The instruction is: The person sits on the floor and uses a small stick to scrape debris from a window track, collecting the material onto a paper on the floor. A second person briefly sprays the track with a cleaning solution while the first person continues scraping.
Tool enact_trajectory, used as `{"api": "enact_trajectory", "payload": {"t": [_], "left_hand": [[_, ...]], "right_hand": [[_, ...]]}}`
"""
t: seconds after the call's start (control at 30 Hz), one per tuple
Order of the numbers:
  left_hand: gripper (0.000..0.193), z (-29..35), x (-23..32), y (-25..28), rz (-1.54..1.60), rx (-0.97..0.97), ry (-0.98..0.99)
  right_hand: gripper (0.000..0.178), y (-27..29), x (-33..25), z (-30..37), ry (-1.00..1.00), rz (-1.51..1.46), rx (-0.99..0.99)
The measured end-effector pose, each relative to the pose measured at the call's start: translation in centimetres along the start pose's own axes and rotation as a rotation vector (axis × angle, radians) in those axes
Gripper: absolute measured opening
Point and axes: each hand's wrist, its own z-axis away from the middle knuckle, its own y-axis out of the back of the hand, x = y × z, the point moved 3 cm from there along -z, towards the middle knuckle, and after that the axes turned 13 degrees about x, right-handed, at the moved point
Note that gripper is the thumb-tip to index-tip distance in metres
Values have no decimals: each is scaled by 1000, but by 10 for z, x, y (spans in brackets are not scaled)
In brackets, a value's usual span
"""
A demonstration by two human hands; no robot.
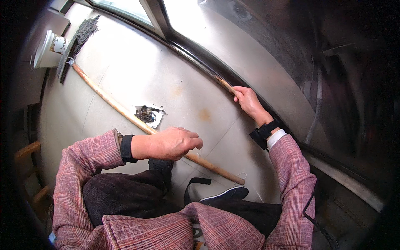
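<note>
My right hand is closed round a slim tool with a wooden handle. The tool's thin far end lies along the dark metal track at the foot of the glass door; its tip is hard to make out. In front of my knees, my left hand is curled closed above a mop's wooden pole. The pole passes behind that hand, and whatever the fingers hold, if anything, is hidden. Beside the pole, a white scrap with dark dirt heaped on it lies on the floor.
The mop's grey stringy head rests at the far left, against a stained white bucket. Pale floor tiles bear brown stains. Dark reflective panels rise on the right. My dark shoe is near the pole's end.
</note>
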Motion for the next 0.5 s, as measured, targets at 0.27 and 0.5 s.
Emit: {"api": "enact_trajectory", "payload": {"t": [0.27, 0.5], "left_hand": [[24, 10, -2, -3, 30, 27, -17], [23, 34, 2, -30, 240, -79, 47]], "right_hand": [[28, -12, -21, 8, 29, -76, -57], [27, -61, -52, 36, 84, -159, -289]]}}
